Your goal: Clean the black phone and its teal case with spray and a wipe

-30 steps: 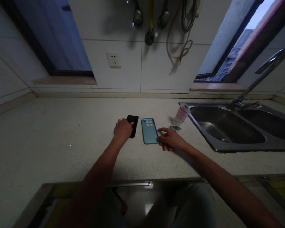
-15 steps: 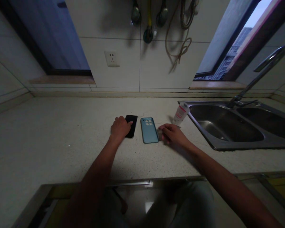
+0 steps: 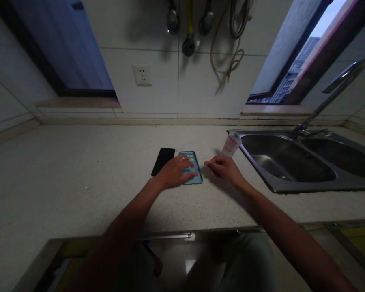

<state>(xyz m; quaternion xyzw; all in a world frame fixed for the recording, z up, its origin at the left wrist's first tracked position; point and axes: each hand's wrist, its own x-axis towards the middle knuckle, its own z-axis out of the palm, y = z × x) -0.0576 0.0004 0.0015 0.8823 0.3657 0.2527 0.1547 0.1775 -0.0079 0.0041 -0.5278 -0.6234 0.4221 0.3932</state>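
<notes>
A blue-green phone case point(image 3: 196, 169) lies flat on the counter, its camera cutouts toward the wall. Over its left half is my left hand point(image 3: 177, 172), fingers spread; whether they touch it I cannot tell. A black phone point(image 3: 163, 159) lies just left of the case, slightly turned. To the right of the case, my right hand point(image 3: 222, 167) is closed, thumb and index finger pinched together. Whatever may be in that pinch is too small to make out. Just behind this hand is a translucent plastic container point(image 3: 231, 142) with red print.
The pale speckled counter point(image 3: 115, 162) runs to the tiled wall, where a socket point(image 3: 142, 75) and pipe fittings sit. At right, a double steel sink point(image 3: 275, 190) has a chrome faucet point(image 3: 328, 99). Below the counter's front edge is an open space point(image 3: 173, 259).
My left hand has moved right, off the phone and over the case. The phone now lies uncovered, tilted a little more. My right hand stays beside the case, still pinched.
</notes>
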